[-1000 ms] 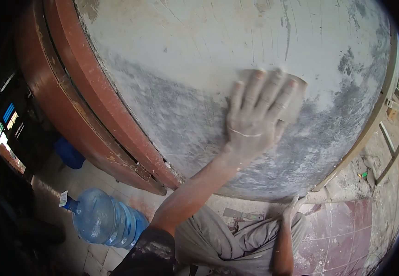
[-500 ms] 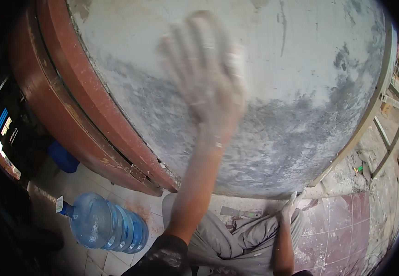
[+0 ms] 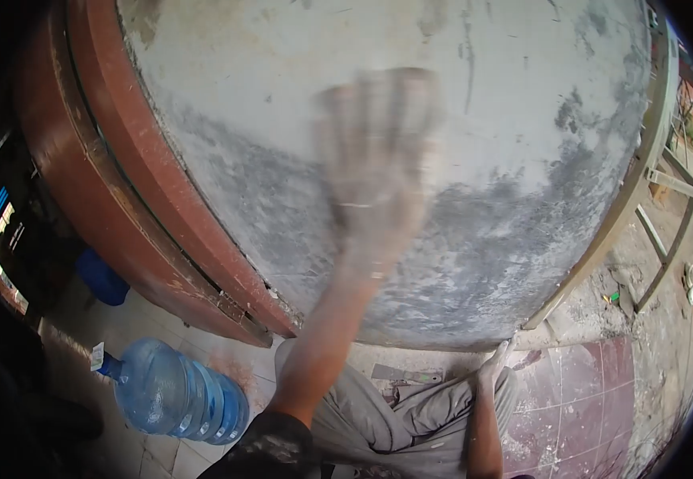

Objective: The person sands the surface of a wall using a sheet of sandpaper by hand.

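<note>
Floor (image 3: 578, 383), one: pale tiles (image 3: 202, 345) at left, dark-red tiles with white dust at right; rough, grey-brown ground (image 3: 662, 343) beyond.
On the pale tiles: bottle (image 3: 182, 391), large, clear blue, label at neck, neck toward the left edge, upright or lying not certain; reddish dust (image 3: 233, 369) beside it; blue object (image 3: 102, 278), farther back, form unclear.
At the wall's foot: scraper (image 3: 406, 374), lying flat.
On the ground: scrap (image 3: 614, 298), green and orange; pale object (image 3: 691, 289), too small to identify.
</note>
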Demonstrator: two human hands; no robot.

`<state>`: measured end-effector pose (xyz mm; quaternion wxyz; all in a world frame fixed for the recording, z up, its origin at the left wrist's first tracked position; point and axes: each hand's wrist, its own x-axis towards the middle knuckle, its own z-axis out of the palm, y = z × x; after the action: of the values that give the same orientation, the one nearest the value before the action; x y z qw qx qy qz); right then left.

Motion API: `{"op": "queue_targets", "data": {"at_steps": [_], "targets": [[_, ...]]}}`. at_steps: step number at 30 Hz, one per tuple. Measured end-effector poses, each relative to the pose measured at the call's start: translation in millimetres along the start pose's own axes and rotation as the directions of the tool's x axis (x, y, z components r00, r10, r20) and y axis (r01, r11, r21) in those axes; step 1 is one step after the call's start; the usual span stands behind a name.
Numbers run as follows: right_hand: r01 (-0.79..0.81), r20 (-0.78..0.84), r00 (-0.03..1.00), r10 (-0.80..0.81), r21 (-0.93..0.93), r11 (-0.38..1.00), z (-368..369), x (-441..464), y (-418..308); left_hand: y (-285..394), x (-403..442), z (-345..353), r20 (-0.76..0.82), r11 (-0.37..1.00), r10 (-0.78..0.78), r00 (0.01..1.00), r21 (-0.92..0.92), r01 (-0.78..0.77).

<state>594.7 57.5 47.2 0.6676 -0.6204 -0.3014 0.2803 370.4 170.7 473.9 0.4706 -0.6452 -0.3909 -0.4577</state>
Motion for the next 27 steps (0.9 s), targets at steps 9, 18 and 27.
{"op": "queue_targets", "data": {"at_steps": [9, 18, 27], "targets": [[0.029, -0.18, 0.981, -0.076, -0.249, 0.968, 37.6, -1.3, 7.3, 16.2, -0.4, 8.7, -0.035, 0.994, -0.095, 0.995, -0.065, 0.092], [-0.021, -0.046, 0.999, 0.021, 0.009, 1.0, 5.0, 3.5, 20.6, -26.6, -6.1, -7.6, 0.072, 0.95, -0.311, 0.948, 0.012, 0.311], [-0.098, -0.133, 0.99, 0.054, -0.355, 0.93, 39.2, -1.2, 6.6, 86.6, 14.3, 5.8, 0.196, 0.985, 0.119, 0.973, -0.147, -0.091]]}}
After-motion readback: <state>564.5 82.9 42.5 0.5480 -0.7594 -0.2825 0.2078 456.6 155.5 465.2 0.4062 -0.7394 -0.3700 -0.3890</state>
